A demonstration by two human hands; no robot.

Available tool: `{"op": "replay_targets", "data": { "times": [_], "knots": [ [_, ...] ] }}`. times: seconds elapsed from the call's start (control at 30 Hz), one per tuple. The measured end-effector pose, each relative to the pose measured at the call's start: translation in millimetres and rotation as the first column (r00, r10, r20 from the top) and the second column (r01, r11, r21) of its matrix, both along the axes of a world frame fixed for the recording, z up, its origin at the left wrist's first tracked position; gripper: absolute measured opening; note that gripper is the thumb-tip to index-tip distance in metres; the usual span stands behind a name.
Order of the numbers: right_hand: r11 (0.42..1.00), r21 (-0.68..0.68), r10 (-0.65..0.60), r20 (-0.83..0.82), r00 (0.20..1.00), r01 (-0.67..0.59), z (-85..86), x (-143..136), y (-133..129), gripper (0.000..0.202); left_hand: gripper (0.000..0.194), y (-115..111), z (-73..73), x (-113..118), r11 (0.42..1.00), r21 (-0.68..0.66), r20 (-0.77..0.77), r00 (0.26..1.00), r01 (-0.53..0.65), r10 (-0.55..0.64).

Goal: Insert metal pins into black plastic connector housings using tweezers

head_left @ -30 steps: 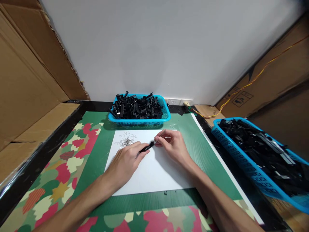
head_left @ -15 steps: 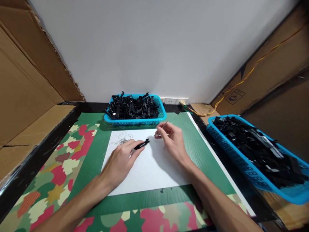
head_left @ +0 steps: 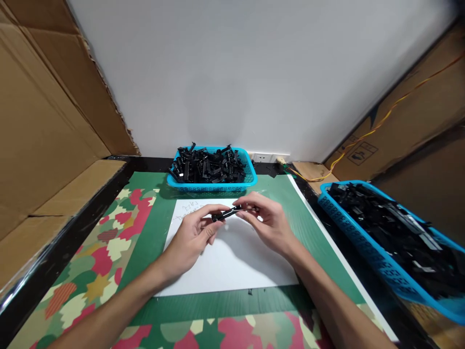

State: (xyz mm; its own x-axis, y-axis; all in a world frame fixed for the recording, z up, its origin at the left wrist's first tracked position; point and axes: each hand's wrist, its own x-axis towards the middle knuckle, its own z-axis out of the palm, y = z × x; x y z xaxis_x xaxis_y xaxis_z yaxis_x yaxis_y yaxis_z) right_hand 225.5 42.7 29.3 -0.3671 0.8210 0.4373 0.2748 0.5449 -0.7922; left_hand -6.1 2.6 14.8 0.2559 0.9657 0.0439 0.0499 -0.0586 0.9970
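Observation:
Over the white sheet (head_left: pixel 232 271), my left hand (head_left: pixel 191 240) is closed on one end of a slim, long black plastic part (head_left: pixel 227 213) between thumb and fingers. My right hand (head_left: pixel 271 220) meets the part's other end, its fingers pinched on a thin metallic tool (head_left: pixel 250 209) whose kind I cannot make out. The tool's tip lies at or very near the part; contact is unclear. Behind my left hand, a scatter of small thin metal wire pieces (head_left: pixel 189 208) lies on the sheet, partly hidden by the hand.
A blue basket (head_left: pixel 212 186) of black plastic parts stands at the back by the wall. Another blue basket (head_left: pixel 366 247) with longer black pieces is at the right. Tiny black bits (head_left: pixel 250 292) lie before the sheet. Cardboard (head_left: pixel 47 97) walls the left side.
My right hand has come in to the black part, which was apart from it before. The part has turned and now spans between both hands. The whole view has shifted slightly.

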Motion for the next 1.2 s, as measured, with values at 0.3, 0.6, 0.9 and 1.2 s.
{"op": "replay_targets", "data": {
  "times": [0.3,0.6,0.9,1.2],
  "knots": [
    [0.987,0.157,-0.06,0.265,0.962,0.018,28.3,28.4,-37.2,0.01,0.055,-2.9,2.8,3.0,0.986,0.003,0.09,0.982,0.164,-0.164],
    [0.31,0.543,-0.951,0.18,0.253,0.78,35.2,173.9,-92.2,0.035,0.029,16.3,3.3,-15.0,0.941,0.338,-0.296,0.945,-0.035,0.141],
    [0.266,0.453,-0.934,0.34,0.111,0.851,21.7,209.2,-98.3,0.036,0.03,45.6,0.1,-53.1,0.774,0.505,-0.366,0.717,-0.383,0.594],
    [0.404,0.594,-0.888,0.437,0.143,0.696,-1.0,213.5,-83.6,0.035,0.028,85.8,35.5,-30.5,0.769,0.639,-0.708,0.372,-0.023,0.6]
  ]
}}
